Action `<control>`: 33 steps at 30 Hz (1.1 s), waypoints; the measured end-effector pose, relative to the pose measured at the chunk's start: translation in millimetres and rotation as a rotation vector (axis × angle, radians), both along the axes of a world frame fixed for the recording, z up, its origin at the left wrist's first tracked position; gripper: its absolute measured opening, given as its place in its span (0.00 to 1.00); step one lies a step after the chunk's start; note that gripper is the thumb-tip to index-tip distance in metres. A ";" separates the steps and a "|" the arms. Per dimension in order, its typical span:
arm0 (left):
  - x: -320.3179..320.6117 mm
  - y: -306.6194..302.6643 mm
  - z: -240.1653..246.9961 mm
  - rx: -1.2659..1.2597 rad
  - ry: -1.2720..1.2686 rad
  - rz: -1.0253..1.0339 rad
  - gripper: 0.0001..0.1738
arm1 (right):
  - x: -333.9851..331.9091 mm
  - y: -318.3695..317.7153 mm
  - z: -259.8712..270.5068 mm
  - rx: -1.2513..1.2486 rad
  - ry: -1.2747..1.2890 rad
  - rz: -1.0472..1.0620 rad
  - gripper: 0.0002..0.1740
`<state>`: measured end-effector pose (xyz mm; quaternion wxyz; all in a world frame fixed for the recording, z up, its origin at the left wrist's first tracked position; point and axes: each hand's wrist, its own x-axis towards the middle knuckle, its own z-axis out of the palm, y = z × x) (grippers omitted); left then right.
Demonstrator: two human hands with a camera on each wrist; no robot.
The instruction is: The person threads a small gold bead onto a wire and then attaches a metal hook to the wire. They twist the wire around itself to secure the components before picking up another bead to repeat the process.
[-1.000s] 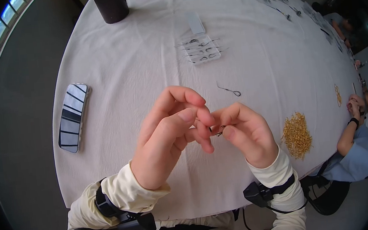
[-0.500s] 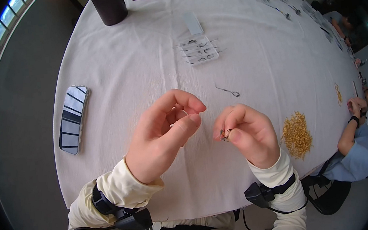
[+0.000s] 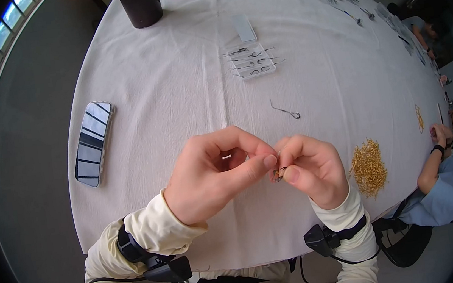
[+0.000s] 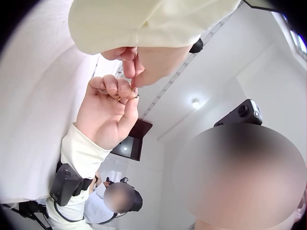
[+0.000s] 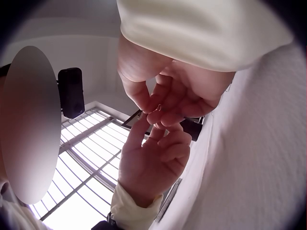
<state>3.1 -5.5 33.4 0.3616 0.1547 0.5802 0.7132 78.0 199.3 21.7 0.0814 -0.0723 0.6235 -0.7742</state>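
My right hand [image 3: 318, 173] pinches a small dark-and-gold piece [image 3: 279, 174] between thumb and forefinger. Thumb and forefinger of my left hand [image 3: 207, 171] close together right at it, the two hands meeting over the near part of the table. In the left wrist view thin bits of the piece [image 4: 136, 96] stick out by the right fingertips; a gold glint of the piece [image 5: 159, 108] shows in the right wrist view. The fingers hide most of it. Beyond the hands lies a thin dark strand with a looped end [image 3: 295, 115].
A clear compartment box [image 3: 260, 75] with dark looped strands stands farther back, near a pale lid [image 3: 244, 27]. Right of my hands is a pile of thin gold pieces [image 3: 369, 168]. A phone [image 3: 94, 144] lies left, a dark cup [image 3: 139, 7] behind. Another person [image 3: 447, 190] sits right.
My left hand drew back leftward from the right hand, its fingers apart, then came back to the right fingertips. The right hand keeps its pinch on the small piece.
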 end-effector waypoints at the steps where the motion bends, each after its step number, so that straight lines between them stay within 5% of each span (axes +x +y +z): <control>1: 0.1 0.0 -1.1 0.000 0.000 0.000 0.07 | 0.0 0.3 -0.1 0.003 -0.001 0.002 0.05; 10: 3.7 2.5 -7.7 0.062 0.043 0.023 0.04 | -1.6 3.1 -3.8 -0.068 -0.006 0.010 0.06; 12: 5.6 3.1 -8.8 0.233 -0.271 -0.010 0.01 | -1.7 3.4 -3.5 -0.099 -0.020 0.013 0.05; 16: 15.5 11.3 -8.0 0.364 -0.487 -0.024 0.03 | -1.9 3.5 -4.7 -0.149 -0.054 0.008 0.05; 25: 6.1 8.9 -4.6 0.343 -0.403 -0.163 0.07 | -1.1 8.0 -5.3 -0.158 -0.071 -0.011 0.06; 33: -0.1 7.0 -0.2 0.259 -0.235 -0.073 0.09 | -3.3 8.7 -6.3 -0.147 -0.126 -0.026 0.09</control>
